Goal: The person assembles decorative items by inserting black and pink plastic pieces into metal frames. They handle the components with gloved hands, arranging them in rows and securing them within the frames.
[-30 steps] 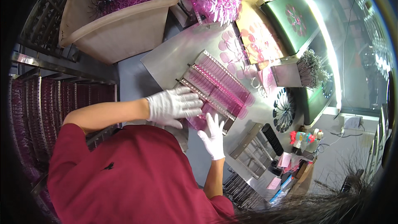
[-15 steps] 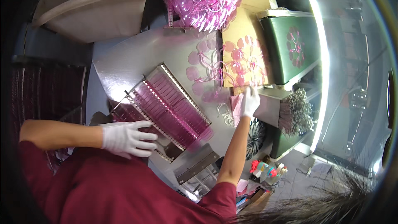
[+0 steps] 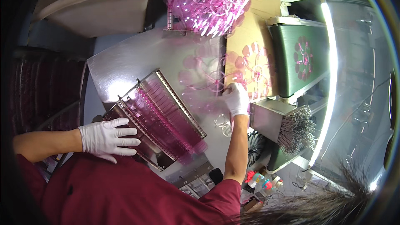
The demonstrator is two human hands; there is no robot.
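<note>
My left hand (image 3: 107, 138), in a white glove, lies flat with fingers spread on the near left corner of a metal rack (image 3: 156, 116) filled with rows of pink transparent pieces. My right hand (image 3: 236, 98), also gloved, reaches out to the right over a scatter of pink round plastic pieces (image 3: 204, 79) on the steel table (image 3: 125, 62). Its fingers are curled on the pieces at the edge of a cardboard sheet (image 3: 250, 58); what exactly they grip is blurred.
A heap of pink ring-shaped parts (image 3: 206, 0) piles up at the table's far edge. A beige tub (image 3: 104, 12) stands at the far left. A green conveyor belt (image 3: 302, 58) carries a pink part at right. A bundle of metal wires (image 3: 296, 127) lies beside it.
My right hand has left the rack and moved out to the right onto the loose pink pieces. My left hand slid to the rack's near left corner. The view tilted.
</note>
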